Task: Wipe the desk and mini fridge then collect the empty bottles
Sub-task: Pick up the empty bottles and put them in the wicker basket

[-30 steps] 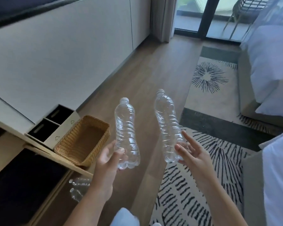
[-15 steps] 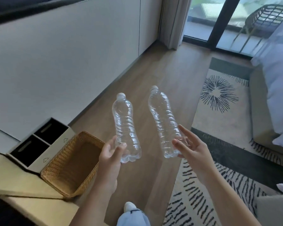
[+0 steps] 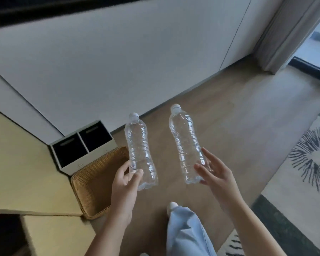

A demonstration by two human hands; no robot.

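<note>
I hold two empty clear plastic bottles upright above the wooden floor, caps pointing away from me. My left hand [image 3: 125,183] grips the lower part of the left bottle [image 3: 139,148]. My right hand [image 3: 213,172] holds the base of the right bottle [image 3: 186,143], fingers spread along its side. The light wooden desk [image 3: 20,169] lies at the left, level with my left hand. Its lower front is dark and I cannot make out a mini fridge.
A woven wicker basket [image 3: 92,191] sits at the desk's corner, just left of my left hand. Behind it stands a white two-compartment bin [image 3: 81,145]. A white wall runs behind. A patterned rug [image 3: 307,172] covers the floor at the right. My trouser leg [image 3: 187,230] and shoe show below.
The view has swung left and forward toward the desk corner; the bed has left the frame. Both hands keep their bottles, now closer to the basket.
</note>
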